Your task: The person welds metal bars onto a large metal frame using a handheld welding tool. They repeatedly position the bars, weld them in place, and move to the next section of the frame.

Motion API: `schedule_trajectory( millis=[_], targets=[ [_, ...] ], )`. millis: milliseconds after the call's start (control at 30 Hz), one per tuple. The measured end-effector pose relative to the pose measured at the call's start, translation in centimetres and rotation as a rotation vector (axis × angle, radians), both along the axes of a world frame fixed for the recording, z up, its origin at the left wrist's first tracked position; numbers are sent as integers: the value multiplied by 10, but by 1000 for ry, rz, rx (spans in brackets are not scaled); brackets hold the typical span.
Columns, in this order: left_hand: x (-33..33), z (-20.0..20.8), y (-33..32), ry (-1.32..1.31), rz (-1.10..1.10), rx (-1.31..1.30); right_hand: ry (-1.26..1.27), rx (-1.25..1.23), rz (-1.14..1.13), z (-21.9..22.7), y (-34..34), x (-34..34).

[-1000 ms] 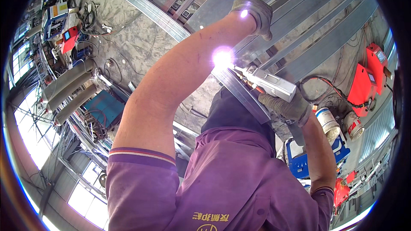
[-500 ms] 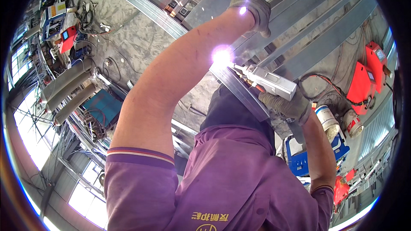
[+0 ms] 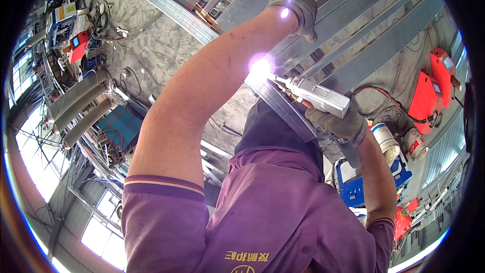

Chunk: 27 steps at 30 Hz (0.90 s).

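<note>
In a grey work glove, my right hand (image 3: 339,124) is wrapped around a boxy silver welding gun (image 3: 322,96). Its thin nozzle points left, into a bright white-violet weld glare (image 3: 261,67) at the end of a galvanized steel rail (image 3: 285,108). The glare hides the joint itself. My left arm reaches across to the far side, where my gloved left hand (image 3: 298,11) curls over a flat steel slat (image 3: 316,33). Some of its fingers are out of sight beneath the glove's back. A bright violet spot shines at that wrist.
Steel slats run toward the far right, and a long steel rail (image 3: 166,7) crosses the far left. Red machines (image 3: 427,98) with cables stand at right, near two buckets (image 3: 385,141) and a blue case (image 3: 352,184). Grey tubes (image 3: 81,101) and a teal box (image 3: 119,127) lie at left.
Both hands keep nearly the same positions, with the weld glare still burning at the nozzle. The whole scene has shifted very slightly up and left.
</note>
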<state>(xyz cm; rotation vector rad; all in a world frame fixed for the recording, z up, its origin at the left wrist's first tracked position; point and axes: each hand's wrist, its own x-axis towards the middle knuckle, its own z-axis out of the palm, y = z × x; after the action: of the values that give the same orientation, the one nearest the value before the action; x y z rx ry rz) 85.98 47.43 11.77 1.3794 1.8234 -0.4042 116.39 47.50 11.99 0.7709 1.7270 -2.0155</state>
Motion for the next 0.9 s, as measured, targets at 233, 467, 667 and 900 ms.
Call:
schedule_trajectory(
  millis=[233,467,667,900],
  targets=[
    [1,7,2,1,25,-38,-85,-2,46,23,8,-9],
    [0,9,0,-14,41,-31,-86,-14,55,18,9,-4],
    [-1,4,0,-6,23,3,-50,-12,33,15,8,2],
    [1,1,1,46,21,-21,-108,-2,85,21,11,-3]
  ],
)
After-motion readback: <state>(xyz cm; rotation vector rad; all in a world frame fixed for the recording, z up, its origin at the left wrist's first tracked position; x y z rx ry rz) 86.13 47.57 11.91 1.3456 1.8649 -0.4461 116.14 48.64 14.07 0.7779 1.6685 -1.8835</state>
